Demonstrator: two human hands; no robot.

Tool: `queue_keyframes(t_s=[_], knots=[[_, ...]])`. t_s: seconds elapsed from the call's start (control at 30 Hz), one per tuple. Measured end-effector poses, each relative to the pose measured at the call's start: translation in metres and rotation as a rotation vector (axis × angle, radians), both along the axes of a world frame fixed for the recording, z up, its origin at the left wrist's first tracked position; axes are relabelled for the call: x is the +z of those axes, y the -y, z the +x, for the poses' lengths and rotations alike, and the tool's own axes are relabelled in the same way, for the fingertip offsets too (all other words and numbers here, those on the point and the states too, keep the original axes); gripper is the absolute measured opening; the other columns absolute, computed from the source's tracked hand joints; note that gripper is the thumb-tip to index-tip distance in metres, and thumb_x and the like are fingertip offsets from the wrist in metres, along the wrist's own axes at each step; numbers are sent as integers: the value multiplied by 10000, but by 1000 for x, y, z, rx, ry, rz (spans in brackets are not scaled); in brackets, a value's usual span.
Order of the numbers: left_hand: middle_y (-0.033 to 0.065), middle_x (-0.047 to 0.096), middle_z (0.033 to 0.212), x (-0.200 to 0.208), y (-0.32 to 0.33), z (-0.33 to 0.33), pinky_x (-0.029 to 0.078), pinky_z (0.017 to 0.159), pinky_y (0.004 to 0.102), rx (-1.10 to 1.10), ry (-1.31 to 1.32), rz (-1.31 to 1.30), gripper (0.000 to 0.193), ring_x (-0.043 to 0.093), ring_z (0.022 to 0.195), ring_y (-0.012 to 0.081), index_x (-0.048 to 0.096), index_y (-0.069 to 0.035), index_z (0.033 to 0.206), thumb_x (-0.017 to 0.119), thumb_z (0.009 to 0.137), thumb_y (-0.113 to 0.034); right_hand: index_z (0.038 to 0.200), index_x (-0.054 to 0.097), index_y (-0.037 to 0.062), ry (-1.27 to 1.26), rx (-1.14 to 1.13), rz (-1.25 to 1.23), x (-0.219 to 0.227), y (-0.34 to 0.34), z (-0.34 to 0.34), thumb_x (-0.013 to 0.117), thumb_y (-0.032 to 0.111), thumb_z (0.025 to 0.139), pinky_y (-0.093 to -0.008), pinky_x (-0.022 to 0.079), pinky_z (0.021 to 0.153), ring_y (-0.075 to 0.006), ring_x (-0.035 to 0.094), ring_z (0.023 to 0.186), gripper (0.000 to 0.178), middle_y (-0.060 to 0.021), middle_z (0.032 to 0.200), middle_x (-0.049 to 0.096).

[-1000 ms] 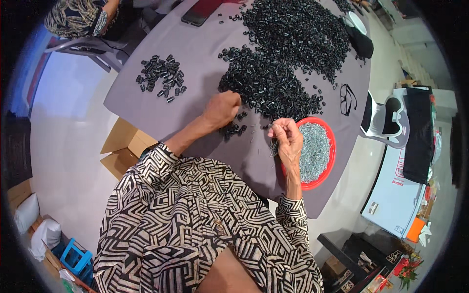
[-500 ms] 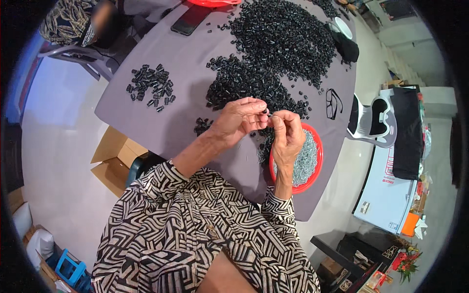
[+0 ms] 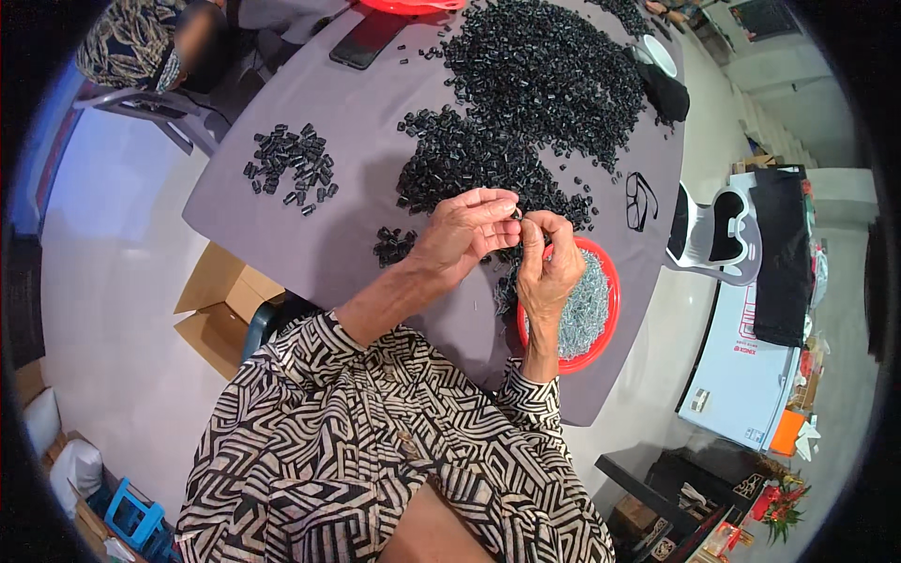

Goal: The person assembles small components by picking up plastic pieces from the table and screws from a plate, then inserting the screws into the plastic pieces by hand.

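Observation:
My left hand pinches a small black plastic piece between thumb and fingers, above the near edge of a pile. At that same piece, the fingertips of my right hand are pinched together; whatever they hold is too small to make out. Under my right wrist stands a red basket full of thin silvery metal pins. A large heap of small black plastic pieces covers the far middle of the table. Smaller groups of them lie at the left and beside my left wrist.
The table has a grey cloth. On it are a phone, eyeglasses, a white bowl and another red container. A white chair stands right, an open cardboard box left. Another person sits at far left.
My two hands have come slightly closer together at the fingertips, the right one shifting a little. The piles and the basket stay where they were.

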State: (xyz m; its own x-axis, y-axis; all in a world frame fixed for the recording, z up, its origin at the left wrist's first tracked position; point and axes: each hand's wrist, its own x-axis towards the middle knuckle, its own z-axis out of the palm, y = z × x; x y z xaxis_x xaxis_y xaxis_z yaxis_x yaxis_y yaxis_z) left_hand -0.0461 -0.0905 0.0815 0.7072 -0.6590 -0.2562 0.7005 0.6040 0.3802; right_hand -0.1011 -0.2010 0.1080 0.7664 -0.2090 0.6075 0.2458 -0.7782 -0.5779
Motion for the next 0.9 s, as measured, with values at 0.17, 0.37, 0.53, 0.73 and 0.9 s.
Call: queue_keyframes(t_s=[0.17, 0.37, 0.53, 0.73, 0.9], knots=[[60, 573, 844, -1, -7, 3, 479, 722, 269, -92, 108, -5, 197, 564, 754, 135, 534, 6, 1022, 540, 848, -84, 800, 526, -4, -94, -3, 10, 8, 2, -2, 556, -6, 780, -315, 441, 551, -240, 567, 615, 36, -108, 726, 577], [74, 602, 822, 6, -11, 2, 496, 666, 238, -107, 265, 205, 207, 591, 716, 127, 560, 37, 979, 584, 821, -95, 796, 537, 8, -115, 71, -100, 15, 12, 1, 561, 18, 794, -273, 427, 531, -184, 547, 576, 26, -73, 716, 584], [72, 612, 812, 13, -15, 4, 490, 682, 241, -74, 422, 292, 157, 594, 714, 123, 573, 33, 947, 575, 821, -60, 782, 521, 6, -145, 167, -169, 31, 17, 4, 568, 12, 777, -287, 423, 525, -209, 544, 573, 47, -82, 714, 578], [76, 615, 812, 16, -16, 2, 490, 689, 238, -44, 496, 270, 173, 596, 717, 121, 572, 45, 954, 585, 812, -54, 769, 512, 5, -136, 220, -197, 35, 16, 7, 573, 13, 772, -296, 420, 518, -219, 540, 568, 62, -87, 708, 568], [82, 617, 819, 14, -17, 3, 492, 690, 243, -59, 478, 279, 190, 596, 719, 122, 571, 53, 958, 591, 809, -64, 752, 517, 6, -142, 247, -140, 30, 14, 10, 572, 13, 771, -290, 420, 514, -213, 540, 562, 58, -85, 690, 562]])
